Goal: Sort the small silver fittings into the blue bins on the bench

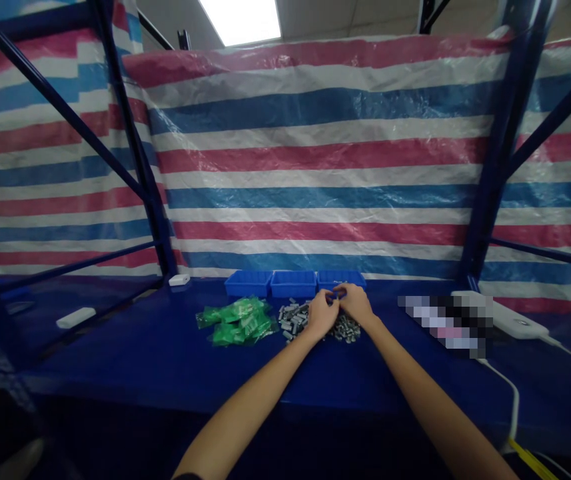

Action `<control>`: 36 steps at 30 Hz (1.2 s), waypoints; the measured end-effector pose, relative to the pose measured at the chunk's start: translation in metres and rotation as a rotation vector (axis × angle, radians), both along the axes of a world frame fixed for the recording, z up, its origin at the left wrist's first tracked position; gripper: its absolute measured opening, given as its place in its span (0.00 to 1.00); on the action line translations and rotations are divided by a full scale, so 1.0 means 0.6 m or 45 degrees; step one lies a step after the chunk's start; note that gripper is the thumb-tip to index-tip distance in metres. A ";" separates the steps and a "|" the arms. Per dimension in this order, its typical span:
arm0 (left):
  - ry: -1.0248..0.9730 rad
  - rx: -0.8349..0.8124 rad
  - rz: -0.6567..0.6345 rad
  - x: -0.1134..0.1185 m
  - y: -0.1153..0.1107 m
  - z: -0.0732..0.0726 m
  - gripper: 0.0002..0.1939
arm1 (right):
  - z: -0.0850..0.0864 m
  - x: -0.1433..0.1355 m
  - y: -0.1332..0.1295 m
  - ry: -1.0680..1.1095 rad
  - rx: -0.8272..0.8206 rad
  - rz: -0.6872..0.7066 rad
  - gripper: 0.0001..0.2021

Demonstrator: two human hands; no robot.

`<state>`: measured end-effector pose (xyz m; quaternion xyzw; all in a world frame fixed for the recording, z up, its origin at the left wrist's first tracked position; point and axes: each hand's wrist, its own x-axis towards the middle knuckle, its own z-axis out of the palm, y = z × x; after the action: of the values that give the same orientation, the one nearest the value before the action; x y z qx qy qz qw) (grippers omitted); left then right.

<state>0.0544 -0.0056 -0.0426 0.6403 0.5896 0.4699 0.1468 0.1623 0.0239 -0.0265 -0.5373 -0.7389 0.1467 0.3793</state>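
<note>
My left hand [322,313] and my right hand [355,301] meet over the small metal parts, fingertips pinched close together. Something small seems to be between them, too tiny to name. Under and left of my left hand lies a pile of grey cylindrical metal pieces [292,319]. Beneath my right hand is a heap of smaller silvery metal parts [348,331], partly covered by the hands. Just behind the fingers stands the right blue bin [350,275], with a few small bits showing at its rim. Green plastic packets [240,321] lie in a pile farther left.
The middle blue bin [294,285] and left blue bin [248,285] stand in the row at the back. A pixelated flat object [445,327] and a white power strip [502,315] with cables lie right. Blue rack posts [495,160] frame the blue tabletop [165,360].
</note>
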 end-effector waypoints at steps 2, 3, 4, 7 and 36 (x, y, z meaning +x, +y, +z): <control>-0.132 0.006 0.021 -0.002 0.005 0.002 0.08 | -0.003 -0.004 0.010 0.274 0.025 0.105 0.16; -0.203 0.007 0.042 -0.003 0.007 0.004 0.08 | -0.004 -0.007 0.014 0.407 0.028 0.158 0.15; -0.275 0.006 0.064 -0.004 0.008 0.006 0.09 | -0.005 -0.012 0.017 0.526 0.023 0.205 0.15; -0.455 -0.027 0.098 -0.009 0.011 0.011 0.11 | -0.005 -0.023 0.022 0.784 -0.010 0.282 0.15; 0.318 -0.091 0.216 -0.019 -0.022 0.045 0.11 | -0.006 0.015 0.035 0.851 -0.593 0.075 0.17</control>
<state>0.0430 -0.0189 -0.0155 0.6360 0.6716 0.3761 0.0548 0.1713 0.0448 -0.0301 -0.5102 -0.5370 0.4874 0.4624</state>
